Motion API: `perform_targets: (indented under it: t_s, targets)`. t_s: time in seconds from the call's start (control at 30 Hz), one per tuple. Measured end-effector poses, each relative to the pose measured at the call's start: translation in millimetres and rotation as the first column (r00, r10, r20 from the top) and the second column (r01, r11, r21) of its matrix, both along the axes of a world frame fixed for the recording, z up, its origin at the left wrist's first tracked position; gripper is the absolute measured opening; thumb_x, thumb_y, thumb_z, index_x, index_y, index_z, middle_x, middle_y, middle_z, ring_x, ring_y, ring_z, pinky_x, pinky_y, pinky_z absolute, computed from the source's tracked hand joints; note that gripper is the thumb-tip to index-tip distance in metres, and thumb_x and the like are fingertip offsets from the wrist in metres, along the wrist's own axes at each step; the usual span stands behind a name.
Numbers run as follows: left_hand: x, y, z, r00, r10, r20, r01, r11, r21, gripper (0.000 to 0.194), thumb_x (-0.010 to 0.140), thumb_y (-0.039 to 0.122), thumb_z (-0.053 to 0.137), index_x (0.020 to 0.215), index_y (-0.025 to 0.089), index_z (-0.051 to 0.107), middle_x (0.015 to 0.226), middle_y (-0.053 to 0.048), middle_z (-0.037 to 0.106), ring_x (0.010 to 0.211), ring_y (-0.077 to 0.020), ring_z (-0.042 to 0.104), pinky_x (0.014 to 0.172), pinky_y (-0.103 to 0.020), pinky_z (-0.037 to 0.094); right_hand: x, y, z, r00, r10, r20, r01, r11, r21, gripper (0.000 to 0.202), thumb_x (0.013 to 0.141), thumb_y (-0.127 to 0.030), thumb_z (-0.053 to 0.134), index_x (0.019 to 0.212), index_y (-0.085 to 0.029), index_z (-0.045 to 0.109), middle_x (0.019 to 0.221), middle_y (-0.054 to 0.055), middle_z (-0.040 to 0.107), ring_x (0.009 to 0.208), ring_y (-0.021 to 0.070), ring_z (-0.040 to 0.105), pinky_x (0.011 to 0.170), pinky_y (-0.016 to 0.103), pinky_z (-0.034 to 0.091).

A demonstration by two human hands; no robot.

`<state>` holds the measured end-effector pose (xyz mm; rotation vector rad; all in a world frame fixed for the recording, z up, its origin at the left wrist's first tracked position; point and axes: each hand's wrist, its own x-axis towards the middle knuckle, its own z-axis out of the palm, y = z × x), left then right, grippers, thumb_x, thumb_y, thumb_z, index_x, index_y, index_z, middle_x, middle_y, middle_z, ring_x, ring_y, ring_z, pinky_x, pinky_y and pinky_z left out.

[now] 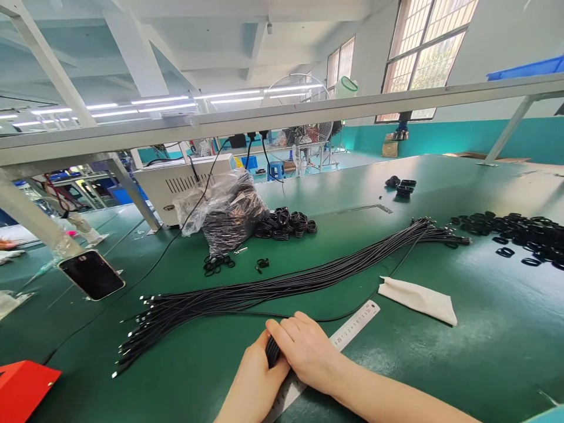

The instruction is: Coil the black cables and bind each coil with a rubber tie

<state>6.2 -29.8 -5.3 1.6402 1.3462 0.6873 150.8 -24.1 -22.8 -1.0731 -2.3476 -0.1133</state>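
Observation:
Close together at the front of the table, my left hand point(255, 376) and my right hand point(306, 352) are both closed around a small black cable coil point(272, 352). My fingers hide most of the coil. Beneath my hands lies a steel ruler point(359, 322), set at a slant. Just beyond them stretches a long bundle of black cables point(286, 284), with metal plugs at its left end. One cable point(343, 316) strays from the bundle and runs behind my right hand. To the right of the ruler is a folded white cloth point(418, 299).
Black coiled cables point(286, 223) are heaped beside a clear plastic bag point(235, 208). A pile of black loops point(524, 232) lies at the right. A phone point(92, 275) leans at a post on the left, near a red box point(26, 388). A metal rail point(282, 116) crosses above the table.

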Motion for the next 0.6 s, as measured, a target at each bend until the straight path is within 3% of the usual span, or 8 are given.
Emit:
perform_targets:
  t_s: [0.1, 0.2, 0.3, 0.4, 0.43, 0.5, 0.6]
  targets:
    - [0.6, 1.1, -10.4, 0.999, 0.034, -0.011, -0.034, 0.998, 0.057, 0.019, 0.071, 0.017, 0.057, 0.089, 0.021, 0.060, 0.080, -0.005, 0.071, 0.075, -0.0260, 0.062, 0.070, -0.033, 0.044, -2.4, -1.5, -1.6, 1.000, -0.009, 0.018, 0.010, 0.999, -0.033, 0.032, 0.089, -0.006, 0.040, 0.118, -0.012, 0.053, 0.081, 0.008, 0.062, 0.071, 0.0213, 0.056, 0.077, 0.037, 0.043]
    - [-2.4, 8.6, -23.4, 0.990, 0.082, 0.114, -0.093, 0.991, 0.098, 0.020, 0.066, 0.014, 0.059, 0.084, 0.022, 0.063, 0.076, -0.004, 0.073, 0.076, -0.0273, 0.065, 0.072, -0.032, 0.045, -4.1, -0.6, 2.2, 0.998, -0.005, 0.056, 0.012, 0.992, -0.126, 0.035, 0.085, -0.007, 0.045, 0.119, -0.014, 0.053, 0.090, 0.009, 0.065, 0.078, 0.0220, 0.059, 0.083, 0.037, 0.043]
    - [-9.1, 20.3, -26.6, 0.962, 0.122, 0.244, -0.150, 0.983, 0.102, 0.023, 0.067, 0.015, 0.062, 0.088, 0.022, 0.067, 0.076, -0.005, 0.074, 0.080, -0.0286, 0.066, 0.074, -0.033, 0.045, -2.2, 8.3, 21.1, 0.995, 0.068, 0.080, -0.046, 0.967, -0.250, 0.044, 0.082, -0.009, 0.047, 0.125, -0.014, 0.052, 0.103, 0.011, 0.066, 0.086, 0.0237, 0.060, 0.083, 0.036, 0.045]
    - [-18.1, 31.4, -19.4, 0.941, 0.117, 0.317, -0.148, 0.986, 0.077, 0.013, 0.070, 0.024, 0.067, 0.083, 0.022, 0.066, 0.078, -0.005, 0.072, 0.082, -0.0286, 0.064, 0.076, -0.034, 0.045, -1.2, 34.2, 48.6, 0.983, 0.182, 0.001, -0.167, 0.904, -0.393, 0.051, 0.082, -0.012, 0.049, 0.132, -0.020, 0.049, 0.113, 0.007, 0.065, 0.095, 0.0214, 0.061, 0.085, 0.031, 0.046]
    - [-20.7, 34.4, -16.5, 0.934, 0.140, 0.330, -0.171, 0.983, 0.068, 0.011, 0.070, 0.028, 0.069, 0.078, 0.022, 0.065, 0.075, -0.003, 0.070, 0.079, -0.0274, 0.063, 0.075, -0.033, 0.045, -2.4, 47.5, 56.0, 0.987, 0.150, -0.049, -0.156, 0.882, -0.445, 0.051, 0.083, -0.011, 0.048, 0.132, -0.023, 0.050, 0.113, 0.004, 0.065, 0.097, 0.0190, 0.061, 0.085, 0.028, 0.047]
    - [-24.3, 39.1, -12.0, 0.905, 0.233, 0.355, -0.268, 0.962, 0.051, 0.020, 0.069, 0.038, 0.072, 0.071, 0.022, 0.062, 0.067, 0.000, 0.066, 0.072, -0.0248, 0.060, 0.072, -0.032, 0.044, -7.9, 78.4, 63.9, 0.986, -0.145, -0.081, 0.080, 0.843, -0.532, 0.045, 0.086, -0.009, 0.047, 0.127, -0.026, 0.054, 0.105, 0.001, 0.066, 0.094, 0.0157, 0.063, 0.085, 0.026, 0.047]
    - [-25.9, 42.1, -8.9, 0.862, 0.321, 0.392, -0.359, 0.933, 0.026, 0.030, 0.067, 0.049, 0.073, 0.070, 0.021, 0.062, 0.065, 0.000, 0.063, 0.070, -0.0236, 0.057, 0.071, -0.031, 0.042, -21.8, 122.2, 58.0, 0.940, -0.339, -0.048, 0.260, 0.797, -0.544, 0.029, 0.093, -0.010, 0.044, 0.117, -0.014, 0.060, 0.114, 0.011, 0.062, 0.102, 0.0217, 0.061, 0.090, 0.038, 0.046]
